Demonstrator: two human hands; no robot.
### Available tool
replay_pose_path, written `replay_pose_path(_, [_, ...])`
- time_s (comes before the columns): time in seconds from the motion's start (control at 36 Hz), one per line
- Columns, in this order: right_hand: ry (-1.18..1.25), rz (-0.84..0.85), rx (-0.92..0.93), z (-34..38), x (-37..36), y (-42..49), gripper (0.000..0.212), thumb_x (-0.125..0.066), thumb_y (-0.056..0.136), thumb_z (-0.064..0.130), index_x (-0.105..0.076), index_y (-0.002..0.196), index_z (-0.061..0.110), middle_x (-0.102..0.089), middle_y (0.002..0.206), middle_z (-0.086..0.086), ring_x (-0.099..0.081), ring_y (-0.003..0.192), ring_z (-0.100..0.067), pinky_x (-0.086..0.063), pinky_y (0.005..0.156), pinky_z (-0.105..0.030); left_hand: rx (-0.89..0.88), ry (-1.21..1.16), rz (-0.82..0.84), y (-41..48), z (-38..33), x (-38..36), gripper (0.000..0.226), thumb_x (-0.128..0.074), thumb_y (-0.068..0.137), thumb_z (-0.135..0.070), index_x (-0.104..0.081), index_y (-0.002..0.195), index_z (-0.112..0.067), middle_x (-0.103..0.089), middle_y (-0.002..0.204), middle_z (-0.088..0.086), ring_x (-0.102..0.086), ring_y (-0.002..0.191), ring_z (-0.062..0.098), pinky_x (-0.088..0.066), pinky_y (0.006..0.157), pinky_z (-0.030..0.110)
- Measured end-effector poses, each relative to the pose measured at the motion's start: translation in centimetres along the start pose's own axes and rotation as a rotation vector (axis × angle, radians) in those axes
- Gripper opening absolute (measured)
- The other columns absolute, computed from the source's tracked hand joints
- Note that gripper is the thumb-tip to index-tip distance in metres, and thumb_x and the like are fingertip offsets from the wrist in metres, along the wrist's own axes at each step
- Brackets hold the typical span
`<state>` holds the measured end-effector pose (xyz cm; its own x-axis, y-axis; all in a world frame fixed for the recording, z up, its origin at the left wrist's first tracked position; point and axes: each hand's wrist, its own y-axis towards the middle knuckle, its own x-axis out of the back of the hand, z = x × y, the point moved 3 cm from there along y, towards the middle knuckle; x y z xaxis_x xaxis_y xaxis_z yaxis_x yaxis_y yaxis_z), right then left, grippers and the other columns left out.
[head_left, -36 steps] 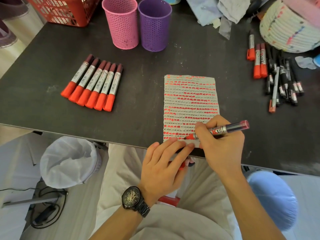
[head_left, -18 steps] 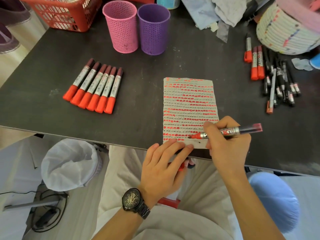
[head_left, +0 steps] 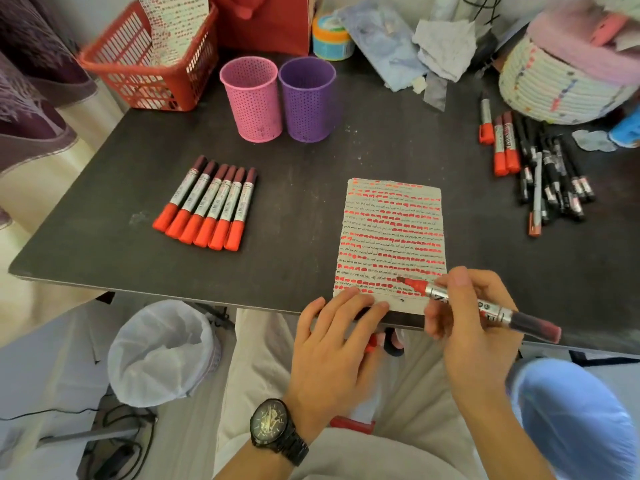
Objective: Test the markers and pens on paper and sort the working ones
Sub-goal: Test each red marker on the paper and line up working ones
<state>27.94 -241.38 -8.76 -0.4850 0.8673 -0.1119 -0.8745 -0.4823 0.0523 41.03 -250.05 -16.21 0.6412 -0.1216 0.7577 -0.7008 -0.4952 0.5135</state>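
A: Right hand?
B: Lower right of the frame, forearm coming up from the bottom edge. Thumb and fingers are curled round a marker, gripping it mid-barrel.

A: How does the marker lie?
B: Slanted. The uncapped red tip points to the upper left, and the dark butt end sticks out past the hand to the lower right. The tip is over the lowest red rows of the paper. Cannot tell if it touches.

A: Left hand?
B: Lower centre, with a watch on the wrist. Fingers are straight and spread, pressing flat on the paper's near edge at the table rim. It holds nothing that I can make out. Something red shows under the fingers, below the rim; unclear what.

A: Paper relative to the hands?
B: Just beyond both of them, upright at centre right and filled with rows of red dashes. The left fingertips are on its lower left corner and the right hand overlaps its lower right.

A: Other markers?
B: A row of six markers lies centre left, capped, side by side and touching. A loose pile lies at upper right, mostly black with a few red.

A: Cups?
B: A pink cup and a purple cup stand side by side at upper centre.
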Motion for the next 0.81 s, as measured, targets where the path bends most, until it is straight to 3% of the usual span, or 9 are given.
replay_pose_path(0.22, [0.467, 0.096, -0.295, -1.9, 2.9, -5.5, 0.041, -0.074, 0.075, 0.048, -0.073, 0.093, 0.011, -0.065, 0.074, -0.018, -0.051, 0.047, -0.024, -0.042, 0.045, -0.021, -0.006, -0.073, -0.074, -1.2, -1.0, 1.9, 0.037, -0.056, 0.096, -0.024, -0.059, 0.133, -0.024, -0.055, 0.144, -0.003, -0.043, 0.141, 0.018, -0.028, 0.119, 0.041])
replay_pose_path(0.25, [0.495, 0.067, -0.346, -2.3, 3.3, -6.2, 0.032, -0.07, 0.079, 0.041, -0.073, 0.09, 0.011, -0.064, 0.073, -0.018, -0.05, 0.046, -0.024, -0.042, 0.043, -0.021, -0.003, -0.112, -0.07, -1.8, -1.0, 2.3, 0.031, -0.055, 0.097, -0.024, -0.06, 0.128, -0.024, -0.058, 0.138, -0.004, -0.049, 0.134, 0.018, -0.033, 0.114, 0.038])
replay_pose_path(0.31, [0.506, -0.009, -0.443, -3.4, 4.1, -7.6, 0.025, -0.053, 0.083, 0.029, -0.073, 0.082, 0.013, -0.062, 0.067, -0.017, -0.048, 0.042, -0.022, -0.039, 0.04, -0.02, 0.052, -0.209, 0.008, -3.1, -1.1, 2.6, 0.017, -0.048, 0.102, -0.029, -0.058, 0.116, -0.025, -0.059, 0.113, -0.013, -0.055, 0.103, 0.006, -0.042, 0.091, 0.023])
replay_pose_path(0.36, [0.476, -0.084, -0.53, -4.5, 4.6, -8.6, 0.02, -0.055, 0.082, 0.025, -0.071, 0.074, 0.016, -0.061, 0.063, -0.016, -0.046, 0.04, -0.02, -0.036, 0.037, -0.02, 0.224, -0.338, 0.16, -4.3, -1.0, 2.4, 0.012, -0.044, 0.103, -0.036, -0.054, 0.108, -0.032, -0.053, 0.088, -0.022, -0.049, 0.074, -0.003, -0.037, 0.068, 0.011])
replay_pose_path(0.44, [0.404, -0.172, -0.648, -5.9, 5.1, -9.5, 0.02, -0.057, 0.08, 0.029, -0.067, 0.064, 0.02, -0.06, 0.059, -0.015, -0.042, 0.037, -0.018, -0.032, 0.034, -0.021, 0.417, -0.45, 0.373, -6.2, -0.7, 1.1, 0.007, -0.045, 0.099, -0.042, -0.051, 0.104, -0.041, -0.055, 0.073, -0.022, -0.052, 0.06, 0.002, -0.033, 0.055, 0.009])
replay_pose_path(0.56, [0.263, -0.208, -0.723, -7.1, 5.9, -9.5, 0.042, -0.054, 0.098, 0.025, -0.066, 0.058, 0.024, -0.063, 0.06, -0.015, -0.042, 0.037, -0.016, -0.032, 0.034, -0.022, 0.533, -0.545, 0.51, -7.4, -0.3, 0.2, 0.023, -0.048, 0.089, -0.055, -0.036, 0.105, -0.045, -0.058, 0.071, -0.016, -0.053, 0.057, 0.007, -0.039, 0.052, 0.017])
replay_pose_path(0.64, [0.197, -0.208, -0.712, -7.1, 6.5, -9.0, 0.042, -0.056, 0.098, 0.024, -0.066, 0.057, 0.023, -0.065, 0.06, -0.015, -0.045, 0.039, -0.017, -0.035, 0.036, -0.022, 0.551, -0.564, 0.563, -7.1, -0.6, 0.0, 0.024, -0.047, 0.089, -0.059, -0.035, 0.103, -0.044, -0.058, 0.074, -0.015, -0.054, 0.059, 0.008, -0.046, 0.054, 0.028])
replay_pose_path(0.72, [0.185, -0.212, -0.717, -7.3, 6.8, -8.5, 0.036, -0.058, 0.094, 0.023, -0.066, 0.058, 0.021, -0.063, 0.058, -0.016, -0.048, 0.044, -0.017, -0.037, 0.038, -0.023, 0.56, -0.58, 0.561, -6.4, -1.0, 0.1, 0.018, -0.055, 0.098, -0.048, -0.04, 0.106, -0.044, -0.063, 0.088, -0.016, -0.061, 0.068, 0.015, -0.054, 0.062, 0.04])
replay_pose_path(0.81, [0.177, -0.178, -0.714, -7.4, 6.8, -8.1, 0.026, -0.06, 0.082, 0.032, -0.065, 0.059, 0.021, -0.061, 0.058, -0.016, -0.049, 0.044, -0.017, -0.038, 0.039, -0.023, 0.562, -0.59, 0.54, -5.5, -1.3, 0.4, 0.019, -0.06, 0.097, -0.039, -0.046, 0.107, -0.045, -0.065, 0.099, -0.02, -0.064, 0.079, 0.015, -0.054, 0.065, 0.028])
